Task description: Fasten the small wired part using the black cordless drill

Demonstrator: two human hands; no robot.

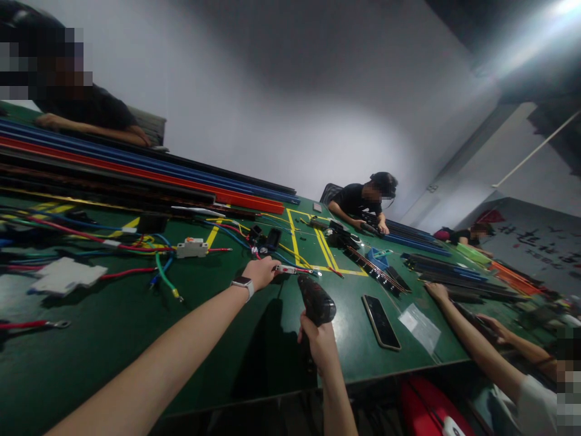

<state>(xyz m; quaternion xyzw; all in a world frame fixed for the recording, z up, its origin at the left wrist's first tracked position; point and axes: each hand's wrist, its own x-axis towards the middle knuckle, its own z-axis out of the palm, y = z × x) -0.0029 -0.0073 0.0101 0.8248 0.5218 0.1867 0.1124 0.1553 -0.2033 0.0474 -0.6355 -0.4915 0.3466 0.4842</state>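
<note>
My left hand, a watch on its wrist, is closed on a small white circuit breaker just above the green table. Red and blue wires with ring lugs show around the breaker's far end. Wrapped round the grip of a black-and-red cordless drill is my right hand. The drill's front points up and left toward the breaker, and I cannot tell whether they touch. Farther left lie another circuit breaker and a larger white breaker block, both with wires attached.
A phone and a clear plastic bag lie right of the drill. Long blue and orange profiles run along the back left. Co-workers sit across the table, and a co-worker's hand rests at the right. A red stool stands below the edge.
</note>
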